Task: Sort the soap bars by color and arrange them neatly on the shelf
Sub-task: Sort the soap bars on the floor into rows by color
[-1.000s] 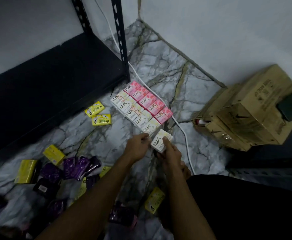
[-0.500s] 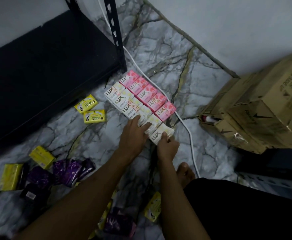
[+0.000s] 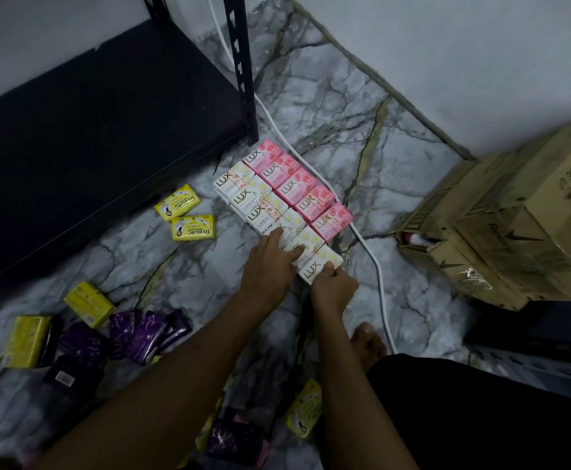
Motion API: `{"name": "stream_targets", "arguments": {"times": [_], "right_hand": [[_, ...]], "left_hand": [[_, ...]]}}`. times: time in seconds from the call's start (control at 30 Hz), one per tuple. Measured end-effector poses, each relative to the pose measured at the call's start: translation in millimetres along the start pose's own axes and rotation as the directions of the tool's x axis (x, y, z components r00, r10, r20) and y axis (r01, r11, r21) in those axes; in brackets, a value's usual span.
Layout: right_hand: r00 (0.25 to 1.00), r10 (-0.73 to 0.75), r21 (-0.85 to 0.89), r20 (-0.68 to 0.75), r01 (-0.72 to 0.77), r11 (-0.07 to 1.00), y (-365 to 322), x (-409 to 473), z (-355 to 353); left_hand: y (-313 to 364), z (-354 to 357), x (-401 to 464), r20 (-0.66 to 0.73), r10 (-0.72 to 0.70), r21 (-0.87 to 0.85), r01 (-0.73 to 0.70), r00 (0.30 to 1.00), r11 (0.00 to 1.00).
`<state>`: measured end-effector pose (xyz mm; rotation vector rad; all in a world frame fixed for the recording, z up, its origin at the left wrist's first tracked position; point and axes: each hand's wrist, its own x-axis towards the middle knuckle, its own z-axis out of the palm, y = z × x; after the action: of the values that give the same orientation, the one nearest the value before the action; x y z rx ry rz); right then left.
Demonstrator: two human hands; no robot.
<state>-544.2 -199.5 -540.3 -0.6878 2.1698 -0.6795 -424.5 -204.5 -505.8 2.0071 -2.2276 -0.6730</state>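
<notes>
Two hands work at the near end of a double row of Lux soap bars laid on the marble floor beside a black shelf (image 3: 108, 123). Left hand (image 3: 270, 262) lies flat, fingers straight, pressing the white bars (image 3: 253, 201); right hand (image 3: 333, 286) pinches the nearest white bar (image 3: 318, 264) at its edge. Pink bars (image 3: 294, 188) run alongside, touching the white row, with a white cable (image 3: 379, 279) just beyond. Yellow bars (image 3: 186, 215) and purple bars (image 3: 141, 334) lie scattered to the left. Cardboard boxes (image 3: 514, 232) stand at right.
</notes>
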Motion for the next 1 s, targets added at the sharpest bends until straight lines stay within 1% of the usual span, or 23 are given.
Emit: {"name": "stream_targets", "arguments": {"times": [0.07,0.17,0.3,0.4,0.47,0.53,0.6,0.63,0.7,0.77,0.83,0.9,0.97,1.0], "right_hand": [[1.0,0.011,-0.044,-0.011,-0.011,0.999,-4,-2,5],[1.0,0.027,-0.027,-0.005,-0.027,0.999,-5,2,3],[0.998,0.058,0.005,0.018,-0.058,0.998,-4,5,4],[0.993,0.107,0.004,0.044,-0.107,0.994,-5,4,1],[0.993,0.118,-0.017,0.028,-0.117,0.993,-12,-6,-8],[0.992,0.111,-0.039,-0.054,-0.113,0.993,-19,-28,-17],[0.988,0.054,-0.041,-0.143,-0.061,0.997,-20,-54,-20],[0.988,0.01,-0.038,-0.154,-0.016,0.999,-21,-72,-19],[0.991,-0.089,-0.044,-0.104,0.084,0.995,-23,-108,-9],[0.979,-0.203,-0.058,-0.01,0.203,0.978,-20,-143,6],[0.944,-0.309,-0.091,0.118,0.32,0.943,-16,-179,20],[0.892,-0.377,-0.14,0.251,0.418,0.898,-6,-212,28],[0.845,-0.402,-0.182,0.353,0.484,0.856,9,-240,32],[0.827,-0.403,-0.204,0.392,0.506,0.838,19,-250,32]], "left_hand": [[0,-2,2,-0.014,-0.019,-0.013,0.018,1.0,1.0],[0,-1,4,-0.018,-0.007,-0.029,0.007,1.0,1.0],[-1,-6,0,0.021,0.031,-0.029,-0.031,0.999,0.999],[-6,-14,-18,-0.01,0.056,-0.102,-0.057,0.998,0.993],[-14,-20,-40,-0.056,0.026,-0.179,-0.036,0.998,0.983],[-24,-25,-71,-0.073,-0.038,-0.238,0.02,0.997,0.971],[-39,-27,-107,-0.063,-0.144,-0.269,0.122,0.988,0.955],[-48,-27,-126,-0.064,-0.193,-0.276,0.168,0.979,0.946],[-68,-26,-163,-0.077,-0.276,-0.297,0.242,0.958,0.924],[-87,-29,-197,-0.07,-0.355,-0.314,0.317,0.932,0.895],[-102,-36,-230,-0.112,-0.429,-0.346,0.37,0.896,0.862],[-119,-36,-260,-0.152,-0.525,-0.423,0.425,0.838,0.801],[-139,-27,-289,-0.163,-0.604,-0.485,0.47,0.78,0.738],[-150,-18,-302,-0.144,-0.641,-0.509,0.499,0.754,0.701]]}}
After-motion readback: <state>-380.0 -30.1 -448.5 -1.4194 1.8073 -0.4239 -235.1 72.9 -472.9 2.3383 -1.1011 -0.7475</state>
